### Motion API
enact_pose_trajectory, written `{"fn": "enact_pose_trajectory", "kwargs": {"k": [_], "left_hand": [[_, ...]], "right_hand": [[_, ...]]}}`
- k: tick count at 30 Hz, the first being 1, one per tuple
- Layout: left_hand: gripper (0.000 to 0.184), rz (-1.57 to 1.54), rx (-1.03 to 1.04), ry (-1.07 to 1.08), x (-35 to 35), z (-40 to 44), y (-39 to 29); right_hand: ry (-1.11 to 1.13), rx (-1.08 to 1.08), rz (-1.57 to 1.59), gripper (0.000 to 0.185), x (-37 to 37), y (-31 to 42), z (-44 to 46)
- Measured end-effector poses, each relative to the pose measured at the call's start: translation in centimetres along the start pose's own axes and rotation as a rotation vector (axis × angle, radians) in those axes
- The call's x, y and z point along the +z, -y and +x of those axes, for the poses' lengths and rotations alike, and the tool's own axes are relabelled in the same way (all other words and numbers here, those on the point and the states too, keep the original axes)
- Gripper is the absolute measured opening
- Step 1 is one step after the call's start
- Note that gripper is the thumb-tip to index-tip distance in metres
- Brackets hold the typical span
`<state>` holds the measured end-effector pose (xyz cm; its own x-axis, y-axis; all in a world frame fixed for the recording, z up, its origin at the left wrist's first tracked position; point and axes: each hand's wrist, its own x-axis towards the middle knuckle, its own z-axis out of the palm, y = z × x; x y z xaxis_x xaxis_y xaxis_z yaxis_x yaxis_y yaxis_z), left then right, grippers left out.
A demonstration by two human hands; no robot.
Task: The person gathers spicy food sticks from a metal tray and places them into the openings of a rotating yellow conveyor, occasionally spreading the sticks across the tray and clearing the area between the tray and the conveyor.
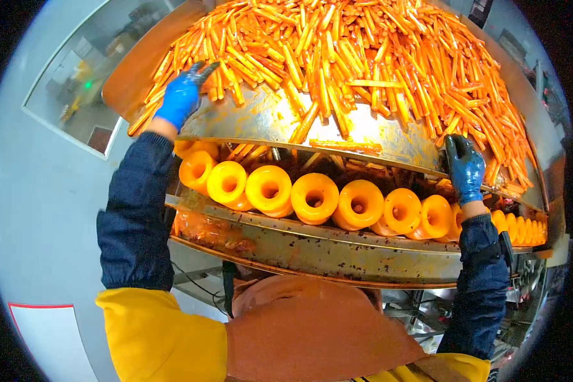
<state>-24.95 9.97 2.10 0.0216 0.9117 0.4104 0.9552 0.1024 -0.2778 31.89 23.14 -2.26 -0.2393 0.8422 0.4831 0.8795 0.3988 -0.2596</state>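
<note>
A large heap of glossy, sauce-coated orange sticks (337, 60) covers most of a metal tray (248, 121). At its left edge my left hand (181, 100), in a blue glove, has its fingers spread beside the sticks and holds nothing I can see. My right hand (466, 170), in a blue glove with dark-stained fingers, rests at the tray's front right edge near the sticks, its fingers stretched forward. Below the tray's lip runs a row of orange ring-shaped cups (315, 198) with hollow centres. Some sticks lie in the gap behind them.
A metal ledge (337, 254) with dark specks runs along the front, close to my brown apron (318, 325). On the left are a pale wall (51, 216) and a window (83, 76). Machine framing stands at the lower right.
</note>
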Motion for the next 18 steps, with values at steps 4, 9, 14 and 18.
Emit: {"fn": "enact_pose_trajectory", "kwargs": {"k": [4,9,14,18], "left_hand": [[0.037,0.12,0.186,0.317,1.9,5.1,-2.7],[0.037,0.015,0.369,0.222,0.0,6.2,-6.8],[0.037,-0.595,-0.079,-0.06,-2.0,4.8,-7.1],[0.035,-1.273,-0.397,-0.221,-2.9,4.0,-3.7]], "right_hand": [[-0.109,-0.167,-0.018,0.03,0.6,-0.8,-0.2],[-0.096,-0.074,0.038,0.029,0.2,0.0,-0.2],[-0.067,-0.032,0.037,0.028,-0.3,0.6,-0.3],[-0.045,-0.018,-0.011,0.031,-0.5,0.7,-0.3]]}}
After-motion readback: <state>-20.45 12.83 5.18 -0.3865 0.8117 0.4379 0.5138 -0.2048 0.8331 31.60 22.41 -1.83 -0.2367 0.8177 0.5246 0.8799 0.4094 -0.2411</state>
